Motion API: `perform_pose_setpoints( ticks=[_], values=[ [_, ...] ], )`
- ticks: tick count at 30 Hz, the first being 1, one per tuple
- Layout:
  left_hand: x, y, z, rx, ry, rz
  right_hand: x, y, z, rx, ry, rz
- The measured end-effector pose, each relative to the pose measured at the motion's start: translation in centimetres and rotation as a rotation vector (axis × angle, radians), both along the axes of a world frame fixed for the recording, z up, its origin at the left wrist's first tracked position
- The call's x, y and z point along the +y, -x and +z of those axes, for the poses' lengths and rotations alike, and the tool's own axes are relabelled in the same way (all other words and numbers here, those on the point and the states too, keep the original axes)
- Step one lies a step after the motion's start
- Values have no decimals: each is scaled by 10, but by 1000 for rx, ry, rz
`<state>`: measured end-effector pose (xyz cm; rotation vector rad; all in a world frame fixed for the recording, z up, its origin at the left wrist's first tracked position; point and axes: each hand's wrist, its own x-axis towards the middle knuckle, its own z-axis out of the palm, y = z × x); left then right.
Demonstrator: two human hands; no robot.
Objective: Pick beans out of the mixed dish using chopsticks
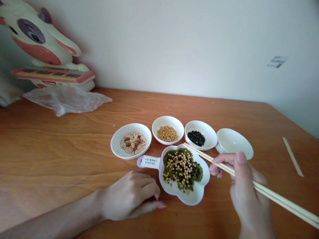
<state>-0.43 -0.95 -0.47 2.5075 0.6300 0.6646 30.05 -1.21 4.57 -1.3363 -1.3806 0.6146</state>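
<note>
My right hand (245, 186) is closed around a pair of wooden chopsticks (274, 196). Their tips reach the far rim of a flower-shaped white dish (196, 196) heaped with mixed green, yellow and black beans (183, 169). My left hand (131, 196) rests on the table just left of that dish, fingers curled loosely, thumb near its rim, holding nothing. Behind the dish stand a bowl of peanuts and pale seeds (131, 141), a bowl of yellow beans (167, 130), a bowl of black beans (200, 135) and an empty white bowl (234, 142).
A cartoon cow figure (47, 49) and a crumpled clear plastic bag (66, 99) sit at the back left of the wooden table (50, 146). A paper chopstick sleeve (292, 156) lies at the right. A white wall runs behind the table.
</note>
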Motion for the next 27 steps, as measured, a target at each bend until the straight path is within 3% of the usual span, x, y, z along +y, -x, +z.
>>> perform_pose_setpoints(
  ticks=[8,17,22,27],
  values=[
    [1,-1,0,35,-37,35,-3,10,5,-111,38,-17],
    [0,-3,2,98,-163,-13,-5,12,6,-182,42,9],
    [1,-3,2,134,-125,-15,-7,24,10,-156,112,-58],
    [2,-3,2,145,-118,-19,-9,23,2,-167,101,-41]
  ],
)
